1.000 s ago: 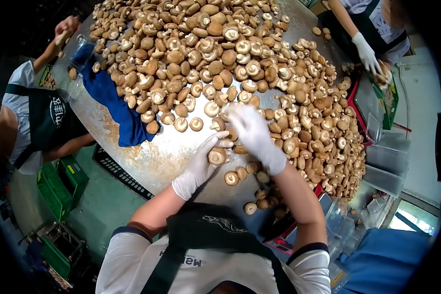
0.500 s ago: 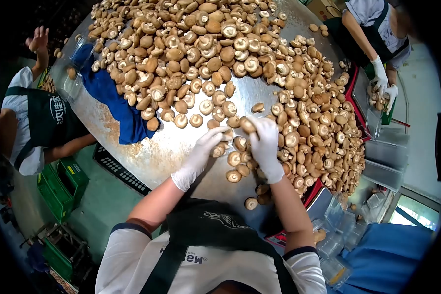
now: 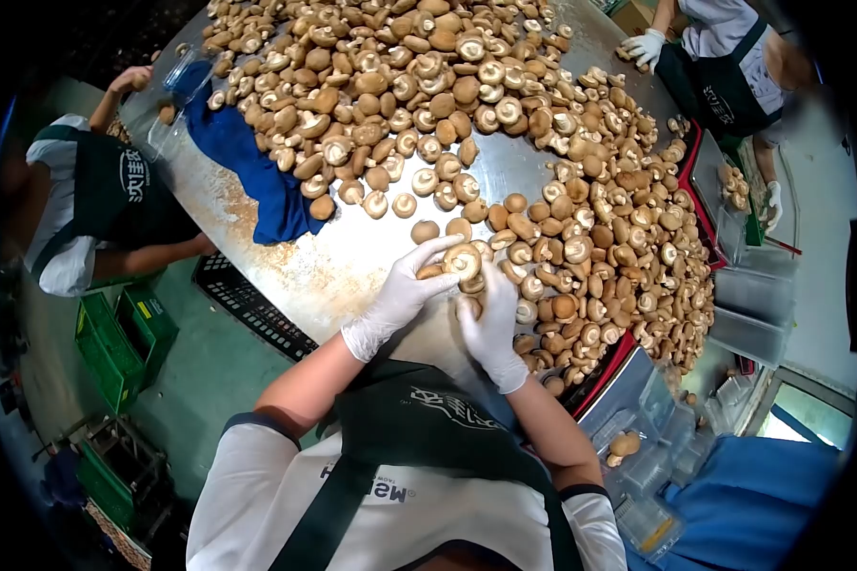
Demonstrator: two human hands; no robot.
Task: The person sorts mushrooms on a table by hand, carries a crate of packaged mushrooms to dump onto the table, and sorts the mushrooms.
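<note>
The right hand point(image 3: 493, 328) has swung in toward the body since half a second ago, meeting the left hand point(image 3: 400, 290) over a metal counter point(image 3: 319, 276), as the head view shows. Both hands wear white gloves. Thumb and fingers of the left grip pinch a shiitake mushroom point(image 3: 463, 260), its stem and pale underside turned to the camera, with a brown cap tucked in beside the thumb. The right grip curls around the other side of the cluster, thumb and fingers on mushrooms partly hidden by the glove.

A pile of loose shiitakes point(image 3: 600, 200) spreads beyond and to the right of the hands, with a few single caps just ahead of the left fingertips. A blue cloth point(image 3: 281, 214) lies crumpled to the left, touching the pile's edge. A black crate point(image 3: 257, 305) shows below the counter's left edge, near green crates point(image 3: 105, 347) on the floor. Clear plastic trays point(image 3: 752, 333) stand at right.

At upper right, a co-worker's gloved hand point(image 3: 643, 49) now rests on mushrooms at the counter's far side; at upper left, another co-worker's hand point(image 3: 133, 78), open moments ago, is curled.
</note>
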